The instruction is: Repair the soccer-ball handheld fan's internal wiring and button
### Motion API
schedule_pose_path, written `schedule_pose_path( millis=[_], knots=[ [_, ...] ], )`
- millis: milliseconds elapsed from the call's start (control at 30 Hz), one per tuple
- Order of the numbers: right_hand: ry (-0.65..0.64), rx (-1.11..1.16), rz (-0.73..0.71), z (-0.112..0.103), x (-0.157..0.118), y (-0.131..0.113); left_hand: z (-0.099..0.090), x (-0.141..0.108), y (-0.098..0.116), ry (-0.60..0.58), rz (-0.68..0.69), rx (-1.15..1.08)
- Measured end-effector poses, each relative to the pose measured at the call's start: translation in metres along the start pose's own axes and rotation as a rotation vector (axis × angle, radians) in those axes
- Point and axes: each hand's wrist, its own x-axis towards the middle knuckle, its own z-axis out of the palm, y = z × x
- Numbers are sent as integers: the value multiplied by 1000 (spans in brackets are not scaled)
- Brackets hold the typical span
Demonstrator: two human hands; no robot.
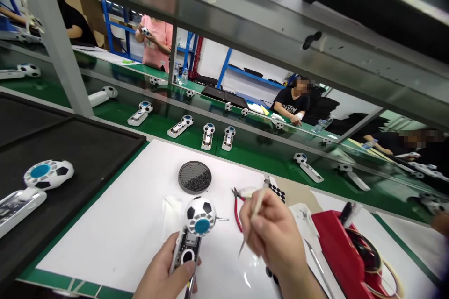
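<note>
My left hand (pixel 166 268) is closed around the handle of a white device with a football-patterned head (pixel 199 215). Its handle casing lies open, showing electronics and a black round part, and a blue disc sits on the head. My right hand (pixel 271 229) grips slim pale tweezers (pixel 258 203), slightly blurred, their thin tip pointing down to the right of the device and apart from it. Behind the device sits a round dark dish (pixel 195 177) of tiny black pieces, probably screws. Red-handled cutters (pixel 236 210) lie beside my right hand.
A red tape dispenser (pixel 336 247) stands at the right. Another football-headed device (pixel 49 174) rests on a black tray (pixel 105 149) at the left. Several more line the green conveyor (pixel 245 152) beyond the white sheet (pixel 122 224). Metal shelf beams cross overhead; people sit and stand opposite.
</note>
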Motion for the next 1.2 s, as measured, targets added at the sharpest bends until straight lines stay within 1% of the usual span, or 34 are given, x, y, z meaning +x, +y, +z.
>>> schedule_pose_path(
  millis=[33,67,100,133,167,200,267,300,367,433,500,600,667,733,833,933,1000,1067,1133,1200],
  knots=[
    [-57,308,-26,8,-12,-7,2,2,0,-3,11,36],
    [-141,515,-34,17,-20,-11,4,3,1,-10,30,80],
    [-174,671,-52,26,-25,-14,5,3,2,-21,54,132],
    [-173,793,-70,34,-25,-15,7,2,4,-33,84,189],
    [-136,858,-86,39,-22,-15,7,0,7,-49,120,246],
    [-70,899,-96,41,-15,-15,8,-3,11,-67,155,300],
    [40,948,-87,37,3,-12,8,-9,22,-126,193,370],
    [69,956,-77,31,12,-11,8,-11,29,-177,195,369],
    [110,934,-78,16,28,-8,7,-12,47,-282,162,311],
    [178,876,-127,3,37,-3,7,-4,67,-322,140,239],
    [257,770,-189,-1,41,8,5,12,85,-262,182,200],
    [333,516,-245,10,42,30,0,43,101,-144,343,134],
    [333,328,-255,24,43,45,-3,62,100,-93,451,91],
    [304,171,-241,35,44,56,-7,75,92,-62,506,63],
    [274,10,-178,41,49,63,-10,81,77,-78,504,47],
    [271,-78,-115,36,49,62,-11,80,69,-129,458,83],
    [274,-88,-81,30,44,58,-9,80,66,-148,416,124],
    [309,-36,-95,24,34,52,-7,79,65,-152,363,161],
    [341,73,-187,19,22,45,-3,78,64,-142,318,184],
    [295,153,-321,16,13,39,1,76,65,-152,278,193]
  ],
)
